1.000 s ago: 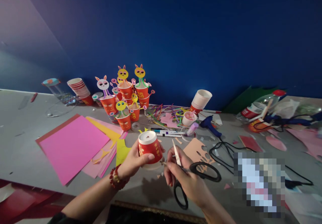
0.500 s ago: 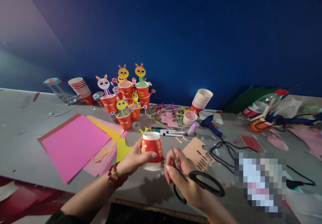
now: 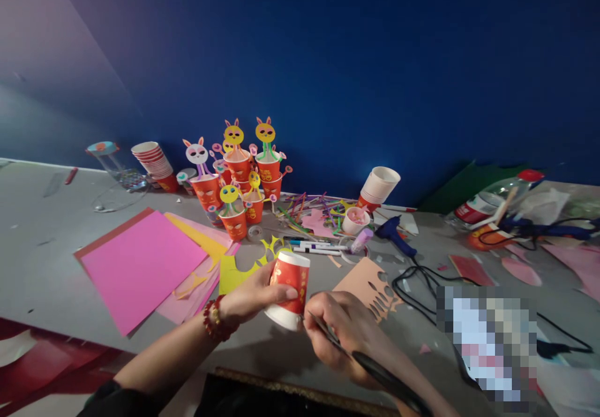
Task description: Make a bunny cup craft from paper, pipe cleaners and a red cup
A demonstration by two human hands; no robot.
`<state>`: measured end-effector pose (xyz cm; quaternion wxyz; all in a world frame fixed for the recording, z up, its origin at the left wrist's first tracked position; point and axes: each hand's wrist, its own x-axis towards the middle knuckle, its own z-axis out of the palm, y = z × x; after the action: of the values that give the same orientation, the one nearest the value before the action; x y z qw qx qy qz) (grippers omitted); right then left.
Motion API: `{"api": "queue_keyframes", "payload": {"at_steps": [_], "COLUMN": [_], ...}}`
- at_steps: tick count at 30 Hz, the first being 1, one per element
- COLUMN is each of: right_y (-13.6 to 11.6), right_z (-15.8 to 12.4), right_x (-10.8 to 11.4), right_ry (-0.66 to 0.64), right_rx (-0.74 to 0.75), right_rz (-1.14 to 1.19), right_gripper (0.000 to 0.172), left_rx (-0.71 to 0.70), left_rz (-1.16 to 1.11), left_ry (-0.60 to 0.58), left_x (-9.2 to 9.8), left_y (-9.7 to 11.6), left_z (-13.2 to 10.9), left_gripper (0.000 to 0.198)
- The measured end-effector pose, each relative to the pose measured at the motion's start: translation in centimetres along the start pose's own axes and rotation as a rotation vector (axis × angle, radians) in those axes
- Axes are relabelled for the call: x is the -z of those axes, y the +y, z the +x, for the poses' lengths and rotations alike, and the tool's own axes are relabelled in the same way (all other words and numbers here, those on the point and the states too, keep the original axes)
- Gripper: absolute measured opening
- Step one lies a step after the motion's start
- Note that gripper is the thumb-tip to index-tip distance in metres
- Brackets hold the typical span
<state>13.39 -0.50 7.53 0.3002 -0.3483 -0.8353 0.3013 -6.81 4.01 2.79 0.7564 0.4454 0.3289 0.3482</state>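
Observation:
My left hand [image 3: 255, 295], with a red bead bracelet on the wrist, is wrapped round an upside-down red paper cup [image 3: 290, 286] held above the grey table [image 3: 42, 279]. My right hand [image 3: 344, 332] grips black-handled scissors [image 3: 375, 370], their blade tip touching the cup's white rim at the lower right. The scissor handles trail back over my right wrist.
Finished red cups with paper bunny heads [image 3: 237, 176] stand at the back. Pink and yellow paper sheets [image 3: 140, 267] lie left. Cup stacks [image 3: 152, 164] [image 3: 377, 189], pens [image 3: 314, 247], a blue glue gun [image 3: 394, 232] with black cord, a cut peach sheet [image 3: 368, 282] and a bottle [image 3: 492, 201] lie about.
The cup has tilted so its rim points toward my right hand. The scissors have swung down from upright, with the blade tip now at the cup's rim.

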Motion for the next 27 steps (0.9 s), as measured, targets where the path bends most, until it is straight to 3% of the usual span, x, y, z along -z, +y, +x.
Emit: {"api": "queue_keyframes", "payload": {"at_steps": [5,8,11,14,17,22,27], "right_y": [-0.1,0.2,0.6,0.8,0.6,0.1,0.4], "right_z": [0.2,0.2,0.1,0.0,0.2,0.4,0.2], "right_x": [-0.2,-0.3,-0.7,-1.3,-1.7,-1.8,-2.4], "right_ry": [0.02,0.048,0.108,0.186,0.23,0.205,0.145], "right_rx": [-0.058,-0.13,-0.195,-0.265,-0.301,-0.347,-0.347], "right_rz": [0.018,0.107,0.181,0.231,0.307,0.415,0.556], "right_gripper": [0.017,0.013,0.012,0.013,0.014,0.014,0.011], "left_rx": [-0.018,-0.19,-0.495,-0.819,-0.993,-0.936,-0.843], "left_rz": [-0.062,-0.092,0.09,0.477,0.639,0.749,0.684], "left_ry": [-0.103,-0.101,0.044,0.243,0.405,0.374,0.333], "left_x": [0.2,0.2,0.1,0.1,0.3,0.7,0.7], "left_y": [0.1,-0.2,-1.1,-2.3,-2.9,-2.3,-2.3], "left_z": [0.0,0.0,-0.1,-0.1,-0.2,-0.2,0.4], "left_gripper": [0.059,0.079,0.09,0.095,0.086,0.03,0.027]}}
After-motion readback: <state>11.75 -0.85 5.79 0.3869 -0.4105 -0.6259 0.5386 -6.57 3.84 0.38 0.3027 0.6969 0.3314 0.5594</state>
